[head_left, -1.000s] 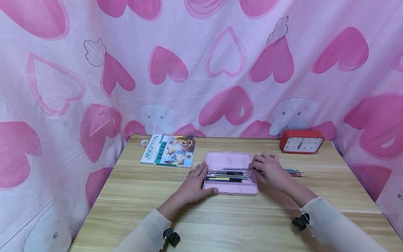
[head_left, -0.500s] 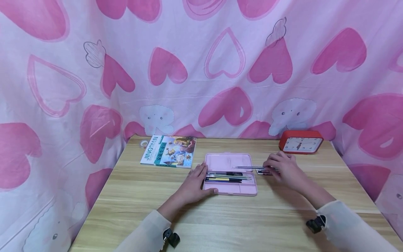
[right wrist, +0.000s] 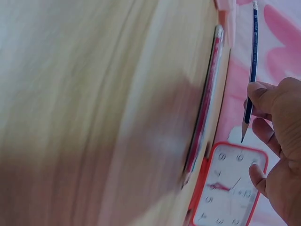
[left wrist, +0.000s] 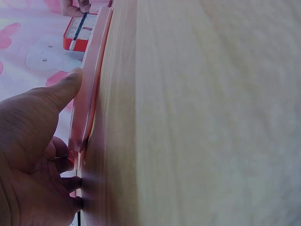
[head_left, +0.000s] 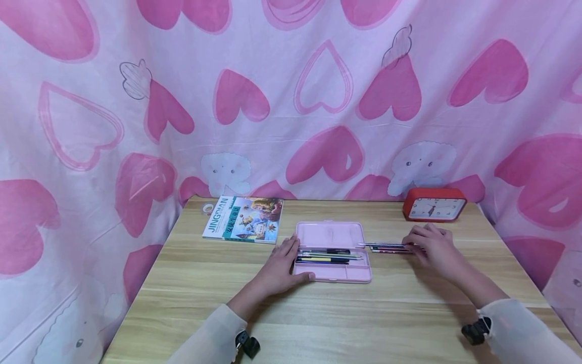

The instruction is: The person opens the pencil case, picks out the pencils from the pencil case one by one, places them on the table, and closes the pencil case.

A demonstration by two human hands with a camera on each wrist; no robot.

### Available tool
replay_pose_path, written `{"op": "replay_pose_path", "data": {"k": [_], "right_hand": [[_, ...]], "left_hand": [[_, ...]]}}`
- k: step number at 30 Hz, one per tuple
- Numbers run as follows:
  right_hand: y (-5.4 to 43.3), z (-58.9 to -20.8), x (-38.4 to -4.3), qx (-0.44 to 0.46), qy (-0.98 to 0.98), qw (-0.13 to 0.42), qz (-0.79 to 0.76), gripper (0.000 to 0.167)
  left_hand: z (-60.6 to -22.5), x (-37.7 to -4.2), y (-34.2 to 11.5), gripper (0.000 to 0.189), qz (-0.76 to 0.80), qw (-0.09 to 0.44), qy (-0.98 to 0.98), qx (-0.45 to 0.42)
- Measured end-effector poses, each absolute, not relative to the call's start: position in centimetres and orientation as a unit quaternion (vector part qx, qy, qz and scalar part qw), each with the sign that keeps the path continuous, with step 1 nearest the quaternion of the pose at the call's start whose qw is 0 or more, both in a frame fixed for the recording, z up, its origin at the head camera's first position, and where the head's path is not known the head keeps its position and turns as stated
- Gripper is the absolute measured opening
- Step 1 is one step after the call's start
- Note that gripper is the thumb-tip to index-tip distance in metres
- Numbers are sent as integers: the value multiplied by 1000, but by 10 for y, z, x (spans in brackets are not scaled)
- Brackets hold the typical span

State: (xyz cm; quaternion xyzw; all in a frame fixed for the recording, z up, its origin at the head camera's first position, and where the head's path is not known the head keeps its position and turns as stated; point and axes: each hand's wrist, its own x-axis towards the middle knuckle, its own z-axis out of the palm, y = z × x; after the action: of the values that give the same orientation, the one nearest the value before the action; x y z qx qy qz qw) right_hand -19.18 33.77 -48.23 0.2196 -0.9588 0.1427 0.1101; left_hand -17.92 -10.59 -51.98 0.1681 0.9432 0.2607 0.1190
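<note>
Pinching one dark pencil [right wrist: 254,52] in the right hand [head_left: 432,247]; touching one pink pencil case [head_left: 313,233] at its left edge with the left hand [head_left: 282,265], thumb and fingers spread.
Room to move over table [head_left: 345,323] nearer than both hands; table's far edge beyond them. To count: one red clock [head_left: 434,206] beyond the right hand, one book [head_left: 245,220] beyond the left, loose pencils [right wrist: 207,99] below the right, too overlapped to number.

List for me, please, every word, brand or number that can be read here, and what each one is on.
"JINGDIAN": cover of the book.
Chinese characters on the same cover: too blurred to read surely.
"4", "5", "7", "8", "9": face of the clock; its other numbers are unclear or covered.
Pale marks on the pencil in the right hand: too small to read.
</note>
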Motion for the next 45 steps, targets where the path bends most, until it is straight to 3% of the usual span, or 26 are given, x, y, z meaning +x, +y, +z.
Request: {"op": "replay_pose_path", "data": {"k": [11,22,45], "right_hand": [[365,-497,-186,195,-966,93,140,24],[373,-506,-184,160,-976,41,139,21],[373,-512,-184,151,-980,40,122,23]], "left_hand": [[-520,-179,-106,116,260,121,944,164],[-520,-179,-106,115,261,121,943,167],[-519,-179,-106,114,262,117,943,171]]}}
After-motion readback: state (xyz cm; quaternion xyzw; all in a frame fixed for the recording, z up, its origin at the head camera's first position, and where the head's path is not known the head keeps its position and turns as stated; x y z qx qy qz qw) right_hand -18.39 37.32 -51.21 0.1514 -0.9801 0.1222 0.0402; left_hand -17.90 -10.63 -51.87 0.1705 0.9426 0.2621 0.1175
